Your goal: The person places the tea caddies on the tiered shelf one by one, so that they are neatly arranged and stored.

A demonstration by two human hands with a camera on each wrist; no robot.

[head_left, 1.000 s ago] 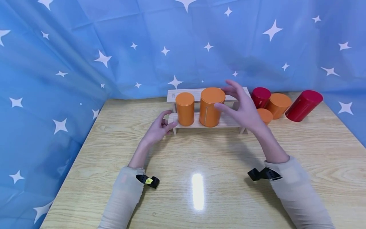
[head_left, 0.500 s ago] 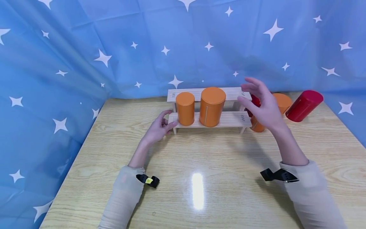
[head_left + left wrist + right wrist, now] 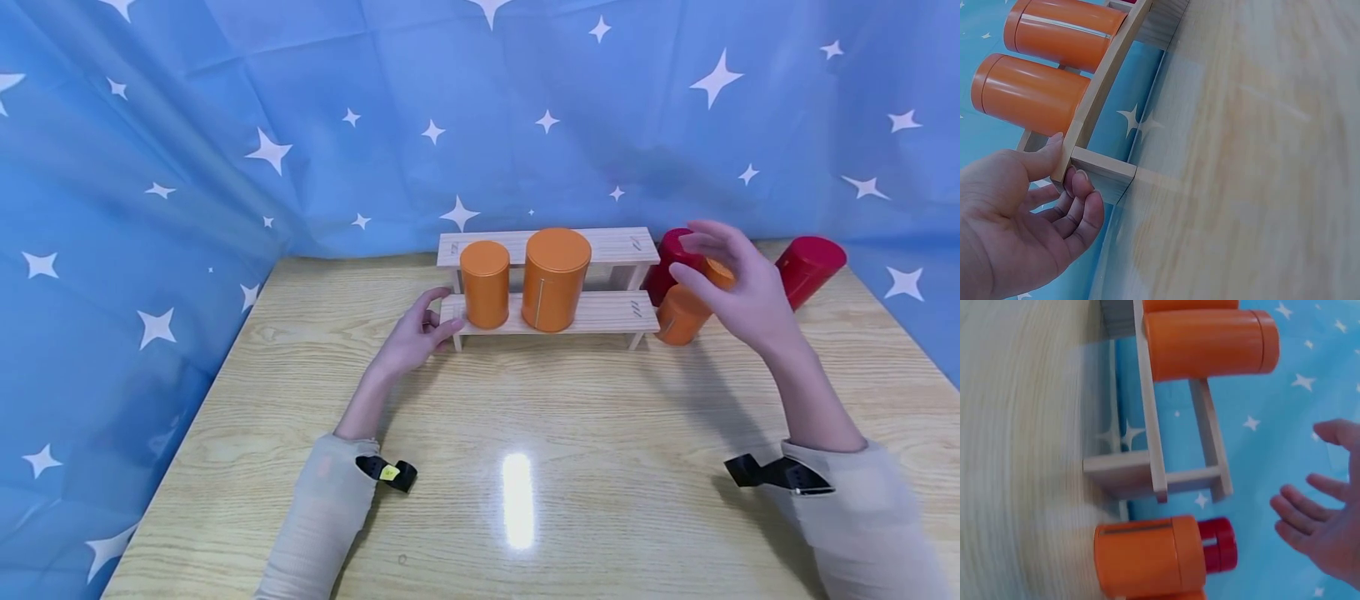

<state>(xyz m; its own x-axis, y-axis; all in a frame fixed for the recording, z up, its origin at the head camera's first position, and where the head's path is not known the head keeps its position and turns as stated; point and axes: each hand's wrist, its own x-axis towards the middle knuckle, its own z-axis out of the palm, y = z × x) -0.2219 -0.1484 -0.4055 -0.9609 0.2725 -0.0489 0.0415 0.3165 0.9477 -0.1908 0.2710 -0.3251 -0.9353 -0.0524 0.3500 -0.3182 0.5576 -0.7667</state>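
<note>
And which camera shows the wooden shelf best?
The head view, because it shows both steps of the shelf from end to end, though two orange cans hide bits of it. The left wrist view shows part of it, tilted, with the left hand pinching one end. The right wrist view shows the opposite end, cut off at the top.

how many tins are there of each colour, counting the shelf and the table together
Orange tins: 4
Red tins: 2
Total: 6
</note>
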